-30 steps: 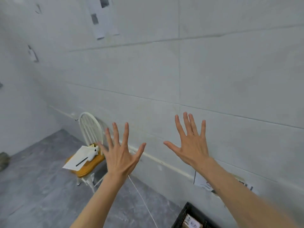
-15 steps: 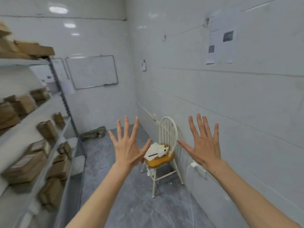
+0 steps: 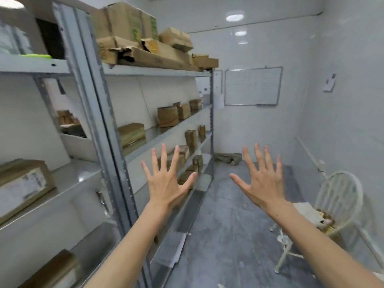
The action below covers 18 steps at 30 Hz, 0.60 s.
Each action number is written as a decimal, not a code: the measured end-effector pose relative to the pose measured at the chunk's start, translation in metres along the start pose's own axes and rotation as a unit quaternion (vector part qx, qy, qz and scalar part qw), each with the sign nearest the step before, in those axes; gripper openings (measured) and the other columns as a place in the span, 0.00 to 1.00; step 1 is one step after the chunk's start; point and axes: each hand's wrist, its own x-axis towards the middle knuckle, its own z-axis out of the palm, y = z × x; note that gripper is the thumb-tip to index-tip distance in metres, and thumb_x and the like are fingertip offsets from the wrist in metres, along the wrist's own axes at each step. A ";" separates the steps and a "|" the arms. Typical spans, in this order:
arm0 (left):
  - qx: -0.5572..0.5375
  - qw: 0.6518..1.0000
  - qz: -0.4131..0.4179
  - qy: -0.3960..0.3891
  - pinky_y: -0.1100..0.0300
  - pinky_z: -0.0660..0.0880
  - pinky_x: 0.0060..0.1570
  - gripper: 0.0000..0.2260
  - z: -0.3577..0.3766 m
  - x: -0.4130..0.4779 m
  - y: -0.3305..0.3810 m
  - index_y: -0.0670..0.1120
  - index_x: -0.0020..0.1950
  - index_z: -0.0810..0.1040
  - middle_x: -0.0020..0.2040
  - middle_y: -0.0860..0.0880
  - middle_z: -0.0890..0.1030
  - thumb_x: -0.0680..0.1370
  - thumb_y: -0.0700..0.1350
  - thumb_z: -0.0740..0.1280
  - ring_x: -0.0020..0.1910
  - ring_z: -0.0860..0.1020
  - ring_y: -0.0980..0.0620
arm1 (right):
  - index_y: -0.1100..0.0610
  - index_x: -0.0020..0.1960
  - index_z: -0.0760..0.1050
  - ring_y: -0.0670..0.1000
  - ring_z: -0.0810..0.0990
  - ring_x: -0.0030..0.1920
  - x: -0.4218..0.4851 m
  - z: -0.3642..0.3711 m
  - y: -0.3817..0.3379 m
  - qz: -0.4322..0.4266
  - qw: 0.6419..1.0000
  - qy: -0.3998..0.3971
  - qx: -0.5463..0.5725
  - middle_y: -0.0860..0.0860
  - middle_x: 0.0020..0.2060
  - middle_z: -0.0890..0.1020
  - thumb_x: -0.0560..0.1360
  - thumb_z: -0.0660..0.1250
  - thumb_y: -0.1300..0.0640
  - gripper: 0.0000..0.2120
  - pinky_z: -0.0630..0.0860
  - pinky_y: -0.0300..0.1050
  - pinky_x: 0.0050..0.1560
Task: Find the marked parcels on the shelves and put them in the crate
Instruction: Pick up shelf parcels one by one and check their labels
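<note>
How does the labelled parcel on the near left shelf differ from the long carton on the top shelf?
The labelled parcel has a big white label on its side; the long carton shows none. The parcel looks intact; the carton is torn open at its near end. Nothing sits on the parcel; other boxes lie on the carton. Both are brown cardboard.
</note>
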 end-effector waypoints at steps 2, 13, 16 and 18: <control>0.046 0.998 -0.038 -0.005 0.27 0.50 0.73 0.42 -0.025 -0.025 -0.025 0.57 0.82 0.46 0.83 0.46 0.48 0.74 0.75 0.53 0.81 0.47 0.38 | 0.49 0.82 0.52 0.62 0.58 0.79 -0.003 0.004 -0.026 -0.042 0.999 0.006 0.034 0.57 0.80 0.58 0.75 0.48 0.27 0.42 0.54 0.70 0.74; 0.240 0.942 -0.236 -0.003 0.29 0.49 0.73 0.41 -0.214 -0.198 -0.123 0.58 0.82 0.44 0.83 0.46 0.47 0.74 0.75 0.50 0.81 0.45 0.40 | 0.48 0.82 0.44 0.61 0.54 0.80 -0.052 -0.033 -0.217 -0.248 0.938 -0.048 0.239 0.58 0.80 0.55 0.75 0.44 0.25 0.43 0.53 0.70 0.75; 0.295 0.911 -0.287 0.016 0.28 0.50 0.73 0.41 -0.273 -0.260 -0.147 0.57 0.82 0.49 0.83 0.46 0.50 0.74 0.75 0.52 0.81 0.48 0.39 | 0.48 0.82 0.44 0.61 0.54 0.80 -0.091 -0.057 -0.286 -0.301 0.908 -0.054 0.285 0.59 0.80 0.55 0.75 0.46 0.26 0.43 0.53 0.70 0.75; 0.316 0.894 -0.318 0.016 0.28 0.51 0.73 0.41 -0.305 -0.295 -0.159 0.57 0.82 0.49 0.83 0.46 0.50 0.74 0.74 0.52 0.81 0.48 0.40 | 0.49 0.82 0.45 0.61 0.54 0.80 -0.116 -0.073 -0.321 -0.329 0.893 -0.055 0.301 0.59 0.80 0.55 0.75 0.47 0.26 0.43 0.54 0.70 0.75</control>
